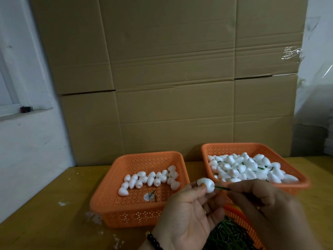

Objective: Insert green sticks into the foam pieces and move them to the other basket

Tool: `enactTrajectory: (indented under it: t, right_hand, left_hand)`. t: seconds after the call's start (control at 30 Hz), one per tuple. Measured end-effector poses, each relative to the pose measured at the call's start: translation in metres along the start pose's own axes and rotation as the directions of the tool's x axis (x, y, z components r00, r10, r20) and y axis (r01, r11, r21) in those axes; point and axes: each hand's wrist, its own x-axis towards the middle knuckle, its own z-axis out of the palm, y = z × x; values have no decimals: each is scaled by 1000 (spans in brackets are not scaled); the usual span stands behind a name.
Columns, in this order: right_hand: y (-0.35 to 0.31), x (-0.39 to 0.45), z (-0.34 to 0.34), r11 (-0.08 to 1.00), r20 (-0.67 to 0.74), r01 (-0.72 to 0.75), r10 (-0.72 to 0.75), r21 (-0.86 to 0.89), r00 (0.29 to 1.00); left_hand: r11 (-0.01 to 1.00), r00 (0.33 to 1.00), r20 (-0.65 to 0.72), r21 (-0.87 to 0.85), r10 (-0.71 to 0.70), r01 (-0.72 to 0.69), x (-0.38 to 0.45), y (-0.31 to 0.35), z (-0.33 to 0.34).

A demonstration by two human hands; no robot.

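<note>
Your left hand (187, 212) pinches a white foam piece (206, 185) between thumb and fingertips, raised between the two orange baskets. Your right hand (261, 197) has its fingers clamped on a green stick (222, 188), tip touching the foam. Left basket (115, 206) on the desk (45, 210): a loose row of foam pieces. Right basket (212, 150): heaped foam, green sticks showing among it. A third basket (241, 220) of green sticks sits below your hands.
</note>
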Motion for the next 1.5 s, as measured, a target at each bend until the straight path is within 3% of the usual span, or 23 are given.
enactTrajectory:
  t: [0.1, 0.37, 1.5]
  right_hand:
    - [2, -1, 2, 997, -26, 56, -58, -53, 998]
    - [-2, -2, 6, 994, -46, 110, -109, 6, 993]
    - [6, -5, 9, 994, -40, 103, -104, -41, 994]
  left_hand:
    - [1000, 1000, 11, 7, 3, -3, -1, 0, 2]
    - [999, 999, 40, 39, 1, -3, -3, 0, 4]
    - [998, 998, -58, 59, 9, -6, 0, -9, 8]
